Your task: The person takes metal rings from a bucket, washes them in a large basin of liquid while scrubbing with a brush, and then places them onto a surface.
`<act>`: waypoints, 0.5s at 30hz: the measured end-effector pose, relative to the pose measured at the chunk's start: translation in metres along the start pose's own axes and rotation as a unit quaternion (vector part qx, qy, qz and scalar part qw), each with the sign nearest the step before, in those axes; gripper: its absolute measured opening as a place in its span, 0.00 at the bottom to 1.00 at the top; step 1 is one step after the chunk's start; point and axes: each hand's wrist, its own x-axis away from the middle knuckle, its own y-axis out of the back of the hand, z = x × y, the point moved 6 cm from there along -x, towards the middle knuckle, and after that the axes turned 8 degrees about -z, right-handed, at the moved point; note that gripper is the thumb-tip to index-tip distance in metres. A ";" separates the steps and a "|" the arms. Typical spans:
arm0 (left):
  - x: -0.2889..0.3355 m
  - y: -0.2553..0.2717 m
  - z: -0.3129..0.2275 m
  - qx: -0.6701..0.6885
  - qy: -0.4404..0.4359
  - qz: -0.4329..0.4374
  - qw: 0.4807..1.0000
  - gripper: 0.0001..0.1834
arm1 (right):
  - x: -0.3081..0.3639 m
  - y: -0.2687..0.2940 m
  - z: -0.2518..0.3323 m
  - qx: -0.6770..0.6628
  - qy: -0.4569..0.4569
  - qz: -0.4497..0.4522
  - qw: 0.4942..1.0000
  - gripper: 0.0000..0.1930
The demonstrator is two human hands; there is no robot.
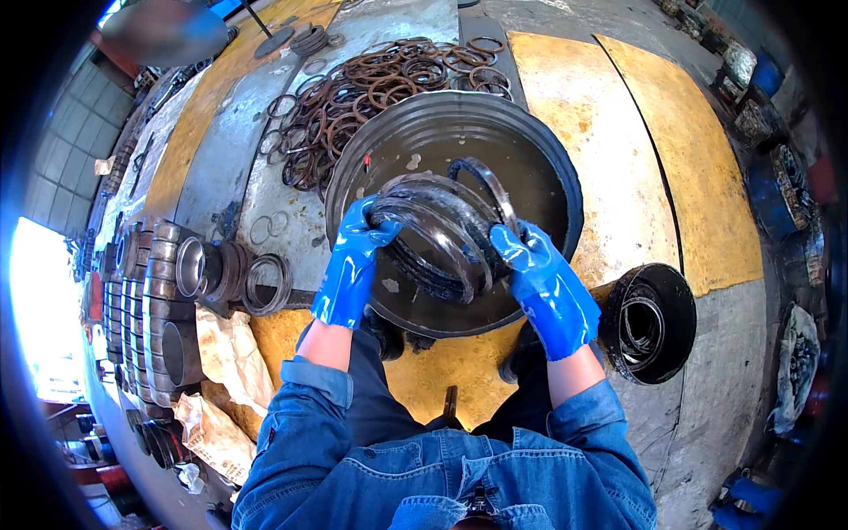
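Head view: left hand (357, 244) and right hand (539, 268), curled closed, hold dark rings (452, 210).

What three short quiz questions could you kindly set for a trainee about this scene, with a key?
1. Multiple choice: what are the left hand and right hand holding over the tub?
(a) a coil of rope
(b) dark rings
(c) a stack of plates

2. True or false: the black bucket stands on the person's right.

3. Fill in the missing word: the loose heap of rings lies beyond the tub, toward the person's ____.

Key: 1. b; 2. true; 3. left.
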 end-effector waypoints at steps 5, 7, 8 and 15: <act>-0.001 -0.010 0.010 0.050 0.075 0.061 0.994 0.31 | -0.021 0.018 -0.021 -0.066 -0.012 -0.049 0.997 0.23; -0.005 0.000 0.032 0.159 0.155 0.050 0.974 0.29 | -0.027 0.017 -0.022 -0.060 -0.009 -0.044 0.997 0.23; -0.004 0.007 0.038 0.138 0.141 0.042 0.979 0.28 | -0.031 0.017 -0.023 -0.057 -0.007 -0.041 0.998 0.23; 0.004 0.006 -0.020 0.108 0.149 -0.066 0.981 0.22 | -0.062 0.056 -0.042 -0.042 0.036 -0.183 0.982 0.21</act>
